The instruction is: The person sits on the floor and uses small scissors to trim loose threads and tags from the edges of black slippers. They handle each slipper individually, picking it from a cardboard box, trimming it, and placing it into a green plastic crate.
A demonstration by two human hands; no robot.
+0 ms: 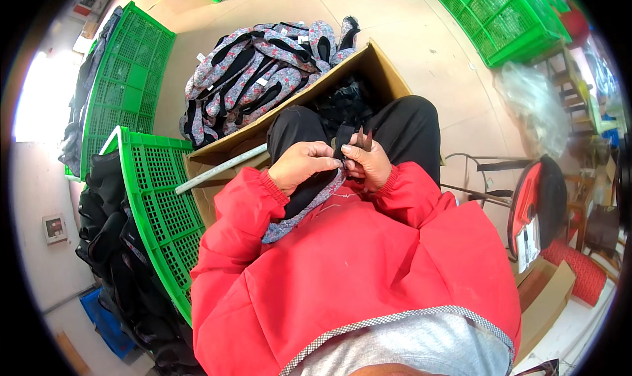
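Above my lap, my left hand (301,166) pinches the edge of a floral fabric piece (301,210) with black lining. Close beside it, my right hand (370,162) is closed around small dark snips (364,139), their two pointed blades sticking up apart from each other. The right fingertips also meet the fabric's edge and a black strap (343,136) there. The fabric hangs down toward my left over the red smock. In front of my knees, a cardboard box (382,66) holds black straps or pieces. Behind it lies a heap of similar floral pieces (253,70).
Green crates (161,198) stand at my left, with black items (115,244) beside them. A pale rod (224,168) lies across the box. Another green crate (494,14) is at the far right, near a clear plastic bag (536,106) and a folding chair (526,198).
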